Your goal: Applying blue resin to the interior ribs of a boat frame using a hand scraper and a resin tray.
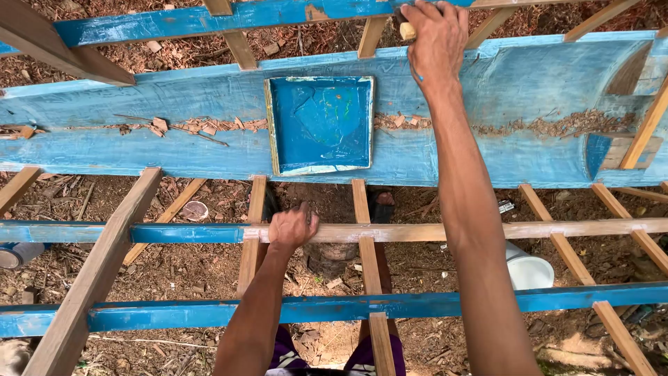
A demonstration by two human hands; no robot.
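Observation:
My right hand (437,38) reaches far forward to the top blue-painted rail (188,21) and is closed around a brush with a pale wooden handle (407,30); the bristles are hidden behind the hand. My left hand (292,226) grips the middle horizontal wooden bar (445,230), which is painted blue on its left part and bare wood to the right. Between the two hands lies a wide curved blue hull board (139,139). A square tray of blue paint (320,125) rests on that board.
Wood chips (202,127) lie along the hull's middle. Bare wooden cross-pieces (90,278) run toward me, and a nearer blue rail (431,303) crosses below. A white bucket (529,268) stands on the dirt ground, and a can (17,254) is at left.

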